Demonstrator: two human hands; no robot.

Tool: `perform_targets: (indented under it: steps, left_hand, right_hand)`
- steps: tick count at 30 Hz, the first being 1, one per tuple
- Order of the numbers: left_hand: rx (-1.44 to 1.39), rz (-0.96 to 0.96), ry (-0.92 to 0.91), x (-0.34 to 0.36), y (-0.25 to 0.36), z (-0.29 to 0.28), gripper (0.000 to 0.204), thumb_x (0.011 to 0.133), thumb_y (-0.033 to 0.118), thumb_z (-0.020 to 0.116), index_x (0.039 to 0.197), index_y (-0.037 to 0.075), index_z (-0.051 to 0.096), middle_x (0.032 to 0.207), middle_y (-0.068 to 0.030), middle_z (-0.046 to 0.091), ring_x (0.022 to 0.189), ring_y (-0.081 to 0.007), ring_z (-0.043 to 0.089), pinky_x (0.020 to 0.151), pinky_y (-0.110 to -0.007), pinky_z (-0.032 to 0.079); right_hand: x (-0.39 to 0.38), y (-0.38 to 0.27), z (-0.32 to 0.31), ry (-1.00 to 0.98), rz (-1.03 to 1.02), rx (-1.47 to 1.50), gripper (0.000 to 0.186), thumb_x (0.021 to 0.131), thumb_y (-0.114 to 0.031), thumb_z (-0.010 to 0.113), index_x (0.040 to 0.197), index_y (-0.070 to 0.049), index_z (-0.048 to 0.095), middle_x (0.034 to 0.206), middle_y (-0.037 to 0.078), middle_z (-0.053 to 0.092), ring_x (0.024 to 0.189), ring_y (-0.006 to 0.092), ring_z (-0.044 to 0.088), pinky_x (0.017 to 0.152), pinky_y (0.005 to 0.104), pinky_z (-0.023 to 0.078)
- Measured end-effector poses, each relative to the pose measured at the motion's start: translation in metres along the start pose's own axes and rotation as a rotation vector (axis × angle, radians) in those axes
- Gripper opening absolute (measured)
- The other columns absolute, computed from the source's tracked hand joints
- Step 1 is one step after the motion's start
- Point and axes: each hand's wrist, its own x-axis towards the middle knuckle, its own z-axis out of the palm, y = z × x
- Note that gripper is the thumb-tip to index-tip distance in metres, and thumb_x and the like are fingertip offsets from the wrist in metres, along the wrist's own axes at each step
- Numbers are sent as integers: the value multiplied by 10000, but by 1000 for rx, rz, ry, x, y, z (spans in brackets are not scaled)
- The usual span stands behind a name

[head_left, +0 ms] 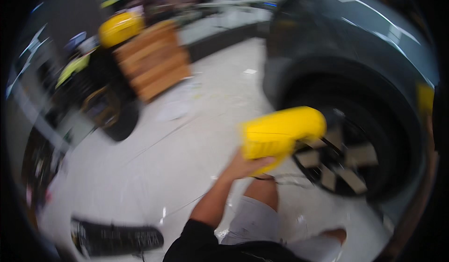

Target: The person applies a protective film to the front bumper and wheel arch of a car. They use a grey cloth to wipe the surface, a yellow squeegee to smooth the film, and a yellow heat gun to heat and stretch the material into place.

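A yellow heat gun (273, 131) is gripped in my left hand (248, 163), its dark nozzle pointing right toward the car wheel (351, 173); whether it touches the wheel I cannot tell. A cord hangs under the tool. My right hand (429, 121) is at the far right edge beside the grey car body (346, 28), just below a small yellow flat piece (424, 98). Its fingers are blurred and partly cut off, so I cannot tell whether they hold that piece.
A wooden crate (152, 61) with a yellow rounded object (120, 28) stands at the back left, beside a dark upright item (112, 112). A long black object (117, 238) lies on the white floor (163, 168) at the lower left. The background is smeared by motion.
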Motion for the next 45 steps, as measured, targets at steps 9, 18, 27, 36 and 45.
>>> perform_targets:
  steps: [9, 18, 27, 36, 45]
  left_hand:
    - [-307, 327, 18, 51, -34, -22, 523, 751, 258, 803, 1140, -6, 574, 901, -101, 637, 702, -181, 618, 620, -288, 521]
    - [-362, 289, -18, 57, -43, -14, 520, 750, 248, 800, 1149, 9, 567, 812, -84, 626, 669, -160, 601, 627, -263, 487]
    - [-402, 276, 92, 64, -67, -16, 521, 778, 263, 753, 1179, 18, 530, 764, -92, 626, 649, -159, 592, 641, -264, 476]
    - [-421, 262, 111, 60, -82, -18, 502, 781, 240, 745, 1178, 19, 531, 768, -94, 629, 657, -161, 597, 635, -264, 472]
    - [-440, 256, 144, 61, -87, -11, 531, 772, 264, 774, 1172, 10, 536, 760, -100, 624, 646, -168, 597, 625, -264, 479]
  right_hand:
    - [63, -96, 100, -157, -709, -600, 426, 936, -112, 574, 1345, -209, 508, 1143, 136, 658, 969, 324, 660, 879, 420, 533]
    - [63, -125, 163, -455, -621, -864, 481, 906, -84, 598, 1353, -239, 511, 1075, 112, 672, 906, 295, 672, 783, 382, 548]
    - [80, -125, 248, -533, -844, -970, 449, 937, -77, 582, 1365, -201, 521, 1059, 139, 681, 905, 284, 689, 783, 345, 569]
    - [80, -112, 245, -520, -894, -1013, 451, 917, -59, 615, 1345, -177, 534, 1103, 152, 678, 993, 313, 678, 847, 377, 567]
    - [85, -160, 230, -721, -883, -855, 419, 857, -73, 519, 1273, -98, 570, 947, 226, 671, 901, 390, 659, 788, 474, 505]
